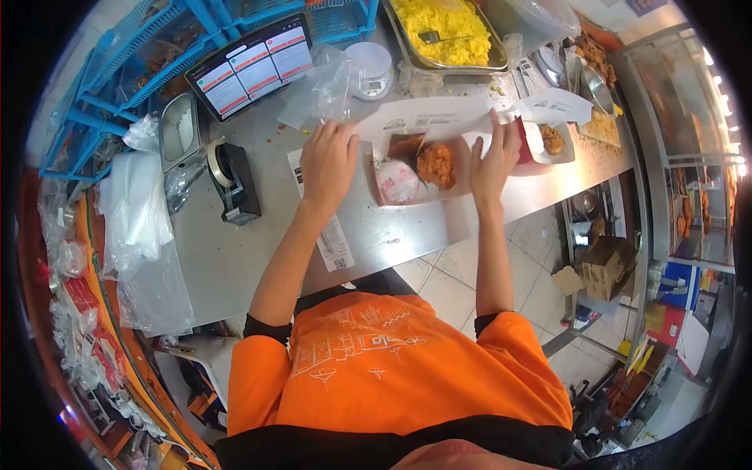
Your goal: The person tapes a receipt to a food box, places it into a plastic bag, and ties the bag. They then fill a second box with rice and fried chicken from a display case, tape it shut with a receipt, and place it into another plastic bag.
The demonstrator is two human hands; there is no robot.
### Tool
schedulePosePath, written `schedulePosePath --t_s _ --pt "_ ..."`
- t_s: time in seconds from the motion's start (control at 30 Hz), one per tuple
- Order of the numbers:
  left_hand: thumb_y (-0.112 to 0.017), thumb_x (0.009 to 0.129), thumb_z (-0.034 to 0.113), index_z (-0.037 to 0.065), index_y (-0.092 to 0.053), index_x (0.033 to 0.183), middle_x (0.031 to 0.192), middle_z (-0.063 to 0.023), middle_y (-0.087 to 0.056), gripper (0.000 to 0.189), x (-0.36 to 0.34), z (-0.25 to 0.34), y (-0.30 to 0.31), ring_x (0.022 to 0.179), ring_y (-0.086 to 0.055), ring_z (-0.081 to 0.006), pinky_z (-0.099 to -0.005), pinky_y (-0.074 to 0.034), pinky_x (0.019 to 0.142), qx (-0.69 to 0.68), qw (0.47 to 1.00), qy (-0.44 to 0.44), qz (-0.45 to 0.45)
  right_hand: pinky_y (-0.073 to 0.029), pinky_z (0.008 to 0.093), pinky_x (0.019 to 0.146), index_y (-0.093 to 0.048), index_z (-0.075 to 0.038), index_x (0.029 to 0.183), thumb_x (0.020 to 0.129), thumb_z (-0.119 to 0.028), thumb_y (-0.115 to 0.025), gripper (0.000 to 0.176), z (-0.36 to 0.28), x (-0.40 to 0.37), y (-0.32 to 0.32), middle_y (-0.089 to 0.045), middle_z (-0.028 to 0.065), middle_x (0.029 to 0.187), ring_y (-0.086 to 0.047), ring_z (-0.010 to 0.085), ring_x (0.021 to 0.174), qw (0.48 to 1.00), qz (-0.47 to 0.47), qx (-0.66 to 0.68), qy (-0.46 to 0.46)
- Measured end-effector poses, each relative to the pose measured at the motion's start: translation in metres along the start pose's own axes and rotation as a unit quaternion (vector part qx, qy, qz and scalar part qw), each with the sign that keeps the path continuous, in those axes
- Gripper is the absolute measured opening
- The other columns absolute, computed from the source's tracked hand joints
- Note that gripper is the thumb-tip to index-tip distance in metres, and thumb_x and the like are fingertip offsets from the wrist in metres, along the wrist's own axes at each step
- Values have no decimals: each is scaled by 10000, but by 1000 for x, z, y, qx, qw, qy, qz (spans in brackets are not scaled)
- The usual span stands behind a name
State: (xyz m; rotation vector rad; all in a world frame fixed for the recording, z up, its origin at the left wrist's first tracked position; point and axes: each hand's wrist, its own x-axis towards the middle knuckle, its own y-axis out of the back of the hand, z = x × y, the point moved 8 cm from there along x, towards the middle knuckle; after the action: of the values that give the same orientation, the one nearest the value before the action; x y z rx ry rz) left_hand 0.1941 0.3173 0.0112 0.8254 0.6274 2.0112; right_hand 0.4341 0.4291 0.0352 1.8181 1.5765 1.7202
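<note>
An open cardboard takeaway box [462, 197] sits on the steel counter, its printed lid [427, 116] raised at the back. Inside lie a round paper-wrapped item [397, 182], a piece of fried chicken [436, 166] and a brown packet [405, 146]. My left hand [327, 162] is at the lid's left corner, fingers bent and closed on its edge. On the opposite side, my right hand [493, 160] holds the right edge between thumb and fingers, slightly blurred. Just right of it stands a second open box [536, 149] with fried chicken [551, 140] in it.
A tray of yellow rice [446, 31] stands behind, beside a small white scale [368, 69]. To the left are a tablet [252, 66], a tape dispenser [233, 182] and a metal container [180, 131]. A paper slip [335, 244] lies near the front edge. A glass display cabinet [701, 102] stands right.
</note>
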Motion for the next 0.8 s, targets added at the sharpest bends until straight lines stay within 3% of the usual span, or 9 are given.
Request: schedulePosePath --t_s 0.07,0.2,0.3,0.33,0.4,0.47,0.6,0.7,0.8 --pt "-663 792 103 159 -671 1117 1019 -40 -663 330 -15 0 6 959 -617 -247 -354 -501 784 120 992 -48 2 -430 433 907 -489 -48 1275 821 -16 -606 469 49 -30 -8 -550 187 1239 -555 356 1048 991 -37 125 -22" --pt "-670 775 86 138 -697 1068 1006 -13 -678 299 -42 -22 -17 849 -654 -239 -346 -527 722 48 999 -20 -9 -455 406 885 -573 -21 1145 829 15 -589 318 68 -74 -6 -581 171 1199 -572 348 1040 948 42 282 -141" --pt "-676 759 66 140 -685 1090 998 -27 -682 340 -48 -18 -26 802 -668 -249 -327 -542 697 53 994 -95 27 -478 384 863 -621 8 1023 817 12 -605 207 20 -36 26 -615 172 1137 -571 316 1066 987 98 129 9" --pt "-677 760 40 125 -674 1108 1010 -45 -684 358 -50 -19 -26 827 -674 -240 -316 -546 702 45 993 -102 29 -482 360 865 -644 18 990 793 19 -612 200 34 -42 12 -648 164 1064 -594 300 1032 991 27 131 32" --pt "-678 762 14 109 -662 1126 1023 -64 -686 377 -51 -17 -32 851 -681 -230 -304 -550 707 37 992 -112 34 -478 352 863 -648 20 979 783 25 -615 199 58 -75 -15 -659 153 1038 -608 279 992 979 -15 190 -72" --pt "-676 761 -23 47 -613 1187 1070 -130 -679 437 -59 -55 -67 899 -685 -202 -288 -551 722 -251 944 210 -37 -474 321 836 -638 33 972 751 59 -623 223 77 -113 -51 -683 124 953 -639 217 881 903 -42 351 -245" --pt "-684 723 -69 -20 -589 1166 1057 -180 -676 455 -42 -43 -49 904 -678 -186 -274 -545 739 -329 899 278 -82 -483 278 803 -622 42 1019 746 55 -658 275 69 -100 -26 -681 129 945 -640 182 889 800 -96 459 -375" --pt "-689 765 47 -31 -601 1116 1043 -169 -681 370 -47 -44 -66 859 -679 -178 -283 -547 748 -446 842 266 -144 -502 295 767 -630 39 1060 754 39 -659 307 64 -96 -27 -688 123 937 -648 195 876 862 -157 380 -296" --pt "-631 840 189 -47 -578 1151 1045 -138 -673 394 -35 -41 -76 859 -655 -184 -335 -533 764 -524 764 330 -183 -503 330 817 -610 56 1149 813 -20 -611 344 54 -92 -24 -604 168 1189 -608 213 1038 888 -208 333 -240"
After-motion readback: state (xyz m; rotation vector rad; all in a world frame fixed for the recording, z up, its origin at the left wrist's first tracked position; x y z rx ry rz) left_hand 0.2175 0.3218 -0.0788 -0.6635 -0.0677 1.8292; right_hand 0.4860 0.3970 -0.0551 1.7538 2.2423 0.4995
